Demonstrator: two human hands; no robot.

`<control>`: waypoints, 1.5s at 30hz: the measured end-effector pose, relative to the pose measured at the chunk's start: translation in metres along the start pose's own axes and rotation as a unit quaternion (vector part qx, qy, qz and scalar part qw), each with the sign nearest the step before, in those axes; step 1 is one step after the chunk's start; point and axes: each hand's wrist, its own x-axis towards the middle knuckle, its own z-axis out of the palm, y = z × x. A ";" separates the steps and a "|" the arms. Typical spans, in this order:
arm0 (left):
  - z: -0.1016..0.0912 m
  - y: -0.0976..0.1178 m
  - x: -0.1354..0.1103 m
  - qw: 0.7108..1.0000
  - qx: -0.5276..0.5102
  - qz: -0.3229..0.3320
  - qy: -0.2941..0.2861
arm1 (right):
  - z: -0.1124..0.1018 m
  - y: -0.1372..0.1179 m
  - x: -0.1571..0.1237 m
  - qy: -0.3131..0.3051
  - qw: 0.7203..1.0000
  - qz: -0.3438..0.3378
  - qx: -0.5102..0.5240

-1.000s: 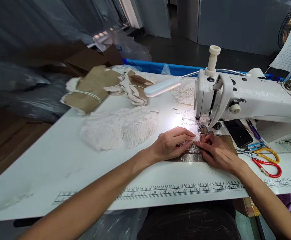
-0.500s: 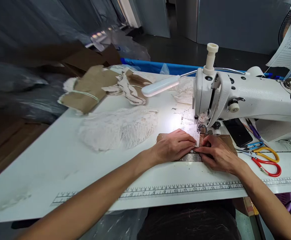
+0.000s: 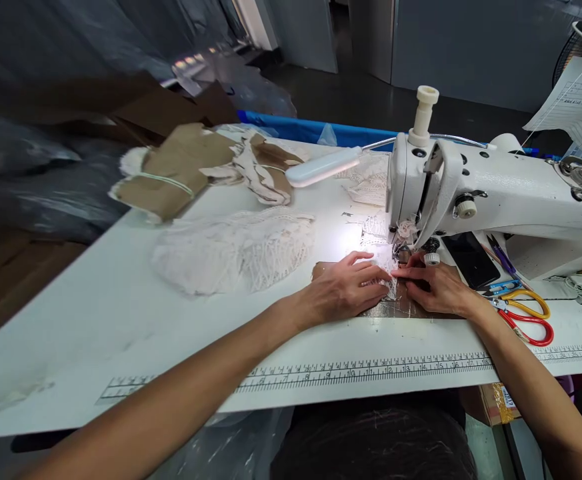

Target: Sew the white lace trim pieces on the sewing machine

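Note:
A strip of white lace (image 3: 391, 288) runs under the presser foot (image 3: 401, 253) of a white sewing machine (image 3: 515, 190). My left hand (image 3: 351, 287) lies flat over the lace's left side, fingers spread. To its right, my right hand (image 3: 435, 288) rests with the index finger stretched onto the lace edge close to the foot, thumb apart below. Both hands are open. Beneath them is a shiny brown plate (image 3: 415, 309), partly covered. Fingers and machine hide some of the lace.
Scissors with red and orange handles (image 3: 528, 319) and a dark phone (image 3: 471, 260) lie at the right. White lace pieces (image 3: 235, 252) and tied brown-wrapped bundles (image 3: 171, 170) are on the left. A lamp (image 3: 323, 167) lights the sewing area; a printed ruler (image 3: 351, 375) follows the front edge.
My fingers have loosened from the lace's near edge. The left hand has flattened and spread; the right hand has shifted up nearer the presser foot, its index finger now straight. The view shifted slightly.

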 end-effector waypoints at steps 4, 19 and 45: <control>-0.003 0.003 0.002 0.999 0.035 0.009 0.014 | 0.009 0.004 -0.003 0.032 0.998 -0.056 0.013; -0.008 0.008 0.005 0.998 -0.025 0.006 -0.056 | 0.014 0.009 -0.002 0.065 0.991 -0.120 0.012; -0.007 0.002 0.005 0.995 -0.019 -0.062 -0.079 | 0.008 -0.023 0.004 -0.004 0.993 0.028 -0.118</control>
